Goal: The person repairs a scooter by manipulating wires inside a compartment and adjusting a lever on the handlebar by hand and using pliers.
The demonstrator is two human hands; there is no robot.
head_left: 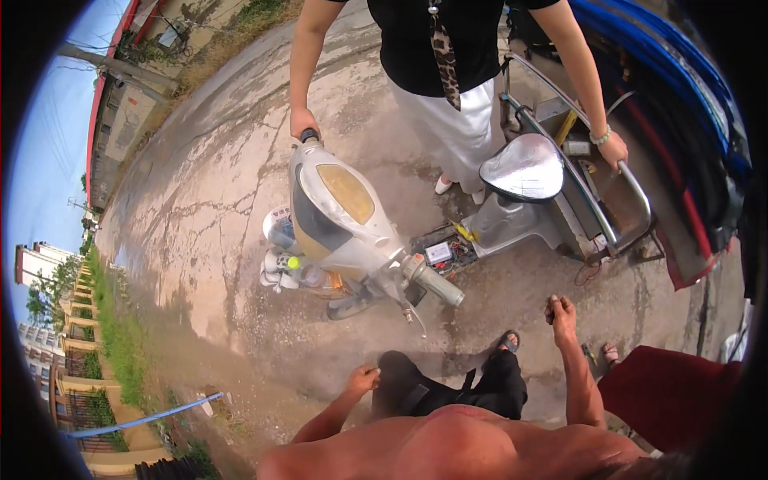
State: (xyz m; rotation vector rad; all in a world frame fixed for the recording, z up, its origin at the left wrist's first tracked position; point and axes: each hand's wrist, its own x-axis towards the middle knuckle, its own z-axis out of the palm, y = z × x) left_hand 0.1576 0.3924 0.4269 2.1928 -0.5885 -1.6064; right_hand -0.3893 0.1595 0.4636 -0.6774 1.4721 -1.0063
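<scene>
A silver-grey electric scooter [340,204] stands across in front of me, its near handlebar grip [440,286] and brake lever [414,318] pointing my way. My left hand [364,380] hangs by my left thigh, fingers curled, apart from the scooter. Out to the right, my right hand [562,310] is raised with its fingers bent together; whatever may be in them is too small to make out. Between the two hands and beyond, the scooter's footboard is uncovered, showing a white-labelled box [438,254] among wires and a yellow-handled tool [464,232].
Across the scooter, a person's hand [302,122] grips the far handlebar; their other hand [614,150] holds a metal rail. A pointed seat [524,168] sits right of centre. Bottles and containers [284,268] rest left of the scooter. Dark red cloth [668,392] is at lower right.
</scene>
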